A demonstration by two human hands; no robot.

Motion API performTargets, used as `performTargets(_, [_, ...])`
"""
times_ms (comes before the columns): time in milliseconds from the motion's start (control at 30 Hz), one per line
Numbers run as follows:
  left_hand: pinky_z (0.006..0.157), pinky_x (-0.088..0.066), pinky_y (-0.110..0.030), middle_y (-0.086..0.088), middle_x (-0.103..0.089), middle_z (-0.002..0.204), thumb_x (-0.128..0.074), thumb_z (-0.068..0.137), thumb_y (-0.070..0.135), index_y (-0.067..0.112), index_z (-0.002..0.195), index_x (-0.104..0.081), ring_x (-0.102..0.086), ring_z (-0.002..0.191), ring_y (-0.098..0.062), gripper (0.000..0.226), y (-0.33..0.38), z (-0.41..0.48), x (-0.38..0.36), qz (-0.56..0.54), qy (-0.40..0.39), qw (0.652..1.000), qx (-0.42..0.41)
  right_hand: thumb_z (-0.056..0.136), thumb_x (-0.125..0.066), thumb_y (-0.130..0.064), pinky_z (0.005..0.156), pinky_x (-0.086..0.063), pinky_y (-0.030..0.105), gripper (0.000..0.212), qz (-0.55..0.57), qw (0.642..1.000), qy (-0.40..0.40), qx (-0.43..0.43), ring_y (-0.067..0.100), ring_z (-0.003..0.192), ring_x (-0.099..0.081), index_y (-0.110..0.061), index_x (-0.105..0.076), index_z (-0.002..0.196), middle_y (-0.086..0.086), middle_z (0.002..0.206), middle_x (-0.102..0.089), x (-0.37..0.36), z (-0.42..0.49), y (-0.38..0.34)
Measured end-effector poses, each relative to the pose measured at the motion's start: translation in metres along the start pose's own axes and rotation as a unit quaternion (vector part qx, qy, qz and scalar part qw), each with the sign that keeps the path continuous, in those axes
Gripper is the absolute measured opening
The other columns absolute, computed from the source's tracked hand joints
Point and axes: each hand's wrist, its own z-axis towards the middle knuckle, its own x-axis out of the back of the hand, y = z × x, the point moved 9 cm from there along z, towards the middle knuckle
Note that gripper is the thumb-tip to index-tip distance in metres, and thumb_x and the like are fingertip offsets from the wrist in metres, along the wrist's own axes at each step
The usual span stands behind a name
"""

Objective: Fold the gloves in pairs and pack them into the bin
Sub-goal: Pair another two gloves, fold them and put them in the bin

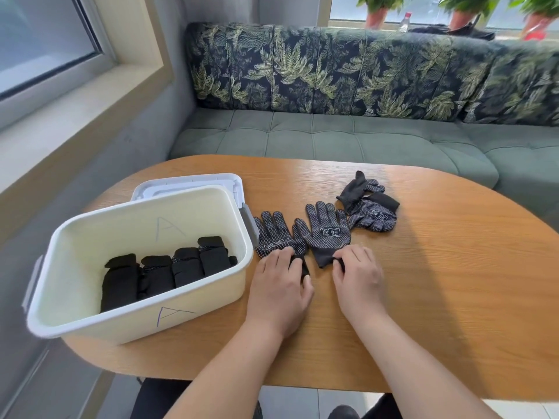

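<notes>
Head view, the only one. Left hand [279,285] lies palm-down on the wooden table [438,282], fingers curled over the cuff end of the near-left glove [276,234], thumb closed against the cuff edge, so it pinches the cuff. Right hand [358,279] is just beside it, fingers bent at the knuckles, fingertips pinching the cuff of the centre glove [328,234]. Both gloves are black knit with white grip dots and a printed label, lying flat palm-up, fingers pointing away from the person. They sit side by side; the centre glove's thumb overlaps the edge of the near-left one. Two more of the same type lie farther out to the right: a flat spare glove [373,217], touching the centre glove's finger side, and a crumpled glove [360,189] partly on top of it. The cream bin [196,300] stands on the table's left end, just beside the near-left glove, open, with "A" marked on the front wall and the inner back wall. A row of folded glove bundles [163,272] sits on its floor, packed close together. The white lid [187,181] lies flat behind the bin, partly hidden by it. A green tufted bench [332,134] with leaf-print back cushions [332,71] is behind the table. Potted plants [378,10] stand on the sill above, blurred.
</notes>
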Motion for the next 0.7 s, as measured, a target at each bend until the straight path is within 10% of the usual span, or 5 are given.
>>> performTargets(567, [0.087, -0.049, -0.041, 0.001, -0.063, 0.105, -0.053, 0.103, 0.038, 0.020, 0.101, -0.071, -0.059, 0.101, -0.027, 0.025, 0.014, -0.035, 0.018, -0.003, -0.031, 0.995, -0.091, 0.098, -0.060, -0.041, 0.078, -0.042, 0.044, 0.032, -0.109, 0.993, 0.032, 0.022, 0.029, 0.086, -0.056, -0.022, -0.065, 0.073, -0.007, 0.078, -0.061, 0.068, -0.081, -0.007])
performTargets(700, [0.105, -0.045, -0.043, -0.002, -0.058, 0.123, -0.057, 0.101, 0.037, 0.019, 0.112, -0.070, -0.053, 0.122, -0.028, 0.025, 0.014, -0.042, 0.030, -0.031, -0.014, 0.995, -0.089, 0.099, -0.064, -0.036, 0.082, -0.047, 0.042, 0.016, -0.041, 0.999, 0.016, 0.031, 0.025, 0.097, -0.056, -0.023, -0.071, 0.092, -0.006, 0.096, -0.063, 0.069, -0.076, -0.010])
